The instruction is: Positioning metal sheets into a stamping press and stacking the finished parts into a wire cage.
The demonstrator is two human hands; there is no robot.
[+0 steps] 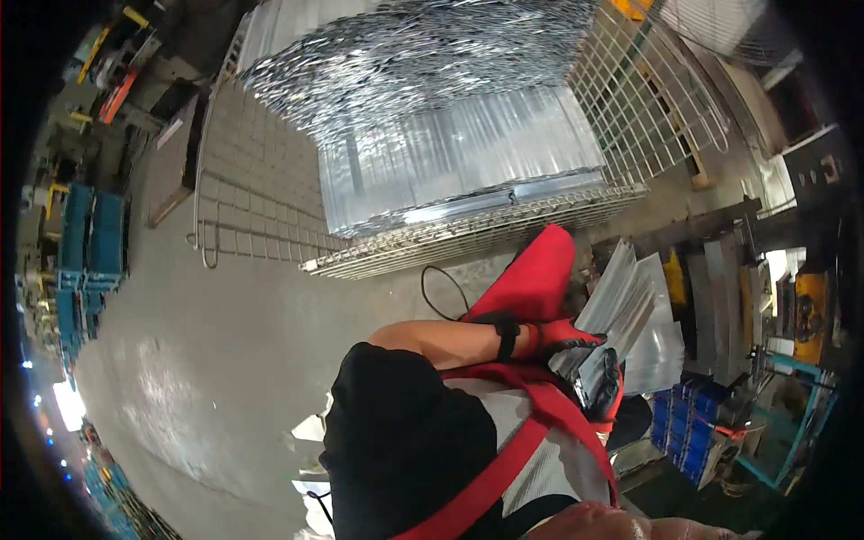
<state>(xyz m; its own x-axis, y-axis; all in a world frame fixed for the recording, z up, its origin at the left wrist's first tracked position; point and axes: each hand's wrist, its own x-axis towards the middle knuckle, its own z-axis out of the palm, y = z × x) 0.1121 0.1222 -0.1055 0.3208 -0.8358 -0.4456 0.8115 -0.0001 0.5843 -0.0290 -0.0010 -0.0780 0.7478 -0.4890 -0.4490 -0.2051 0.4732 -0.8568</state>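
Note:
Both of my hands wear red gloves with dark palms and are close together at the right of the head view. Between them is a bundle of long, thin, shiny metal strips (615, 304), fanned out a little and pointing away from me. My left hand (569, 337) is closed on the bundle's left side, thumb and fingers across it. My right hand (608, 393) wraps the near right end of the same strips. Beside the bundle, more flat metal sheets (659, 355) lie on the right; whether they touch the held strips I cannot tell.
A large wire mesh cage (468, 236) stands ahead, filled with stacked metal strips (459, 153). Blue bins (688, 427) and a teal frame (783, 423) stand at right, near dark machinery. Teal racks (90, 238) line the far left. Grey floor (207, 360) spreads left of me.

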